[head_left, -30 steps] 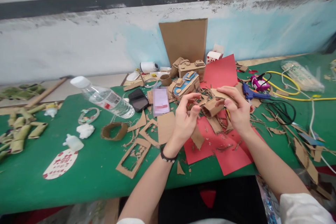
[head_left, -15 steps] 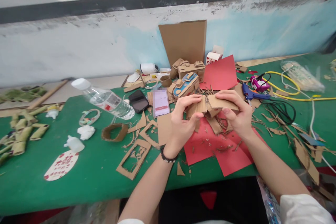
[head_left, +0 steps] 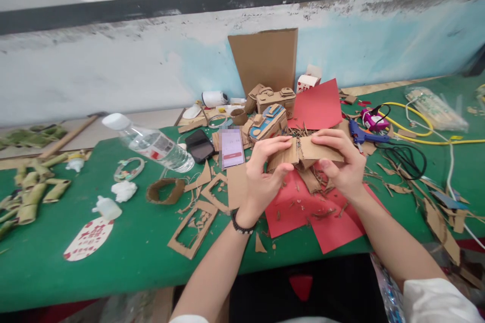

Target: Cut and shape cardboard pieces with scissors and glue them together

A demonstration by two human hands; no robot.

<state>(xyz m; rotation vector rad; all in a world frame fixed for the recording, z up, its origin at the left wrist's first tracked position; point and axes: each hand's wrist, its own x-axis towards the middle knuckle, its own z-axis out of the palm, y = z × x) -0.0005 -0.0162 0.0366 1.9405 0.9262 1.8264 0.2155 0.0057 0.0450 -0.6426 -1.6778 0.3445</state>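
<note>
Between both hands is a folded piece of cardboard point(head_left: 317, 150) with a rough, torn seam near its middle. My left hand point(head_left: 267, 171) grips its left part, thumb at the front and fingers over the top. On the other side, my right hand point(head_left: 343, 161) pinches the right part the same way. The cardboard is held above red paper sheets point(head_left: 291, 212) strewn with brown scraps. Behind it sit a small cardboard model with a blue side point(head_left: 267, 123) and a second cardboard model point(head_left: 278, 101). A phone point(head_left: 232, 149) with a lit screen lies left of the hands.
A clear water bottle point(head_left: 151, 144) stands tilted in view at the left. Cardboard frames point(head_left: 193, 229) and a cardboard ring point(head_left: 165, 191) lie left of my arm. To the right are a blue glue gun point(head_left: 366, 133), a yellow cable point(head_left: 428, 131) and cardboard strips point(head_left: 441, 232).
Almost nothing differs. The cardboard in my hands has tipped very slightly; both hands keep the same hold.
</note>
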